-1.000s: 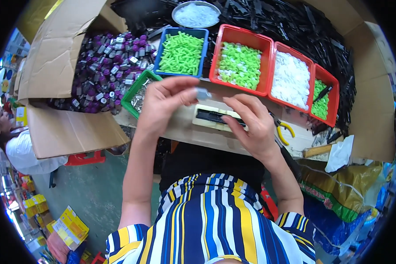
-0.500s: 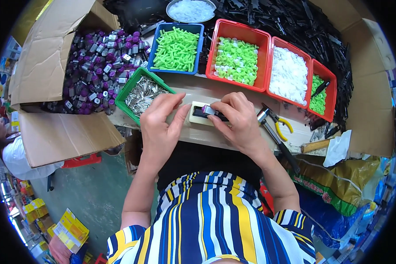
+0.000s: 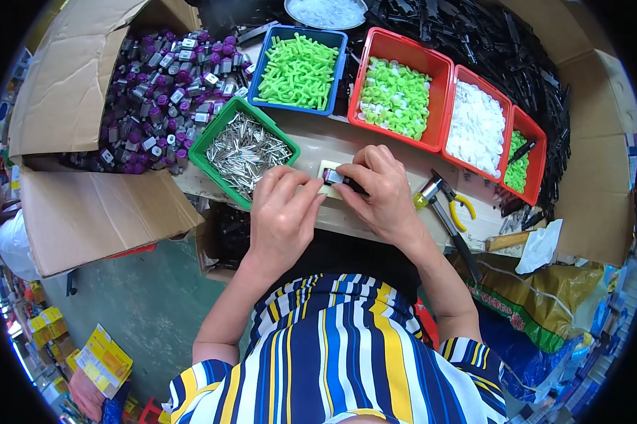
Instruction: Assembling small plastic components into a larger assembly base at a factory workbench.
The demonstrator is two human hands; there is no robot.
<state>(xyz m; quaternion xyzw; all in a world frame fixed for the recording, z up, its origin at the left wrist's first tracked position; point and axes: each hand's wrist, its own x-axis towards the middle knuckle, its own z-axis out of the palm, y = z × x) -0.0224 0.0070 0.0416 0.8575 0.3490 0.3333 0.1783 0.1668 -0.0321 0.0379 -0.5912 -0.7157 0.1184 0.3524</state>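
On the table in front of me a cream block (image 3: 330, 192) carries a small black part with a silver-and-purple motor (image 3: 335, 177) in it. My right hand (image 3: 383, 191) pinches the motor and black part between thumb and fingers at the block's right side. At the block's left edge is my left hand (image 3: 284, 215), thumb and fingertips pressed together; whatever is between them is too small or hidden to make out. Just beyond the left hand, a green tray (image 3: 200, 152) holds many thin silver metal pins (image 3: 244, 155).
A carton (image 3: 64, 92) of purple-and-silver motors stands left. Blue (image 3: 299, 106) and red bins (image 3: 442, 92) hold green and white plastic parts. A hammer (image 3: 454, 230) and yellow-handled pliers (image 3: 464, 212) lie right. Black parts (image 3: 474, 49) are heaped behind.
My left hand has come in right toward the block, its fingertips closing together. My right hand keeps its pinch. The whole view has shifted slightly, revealing more of the green tray.
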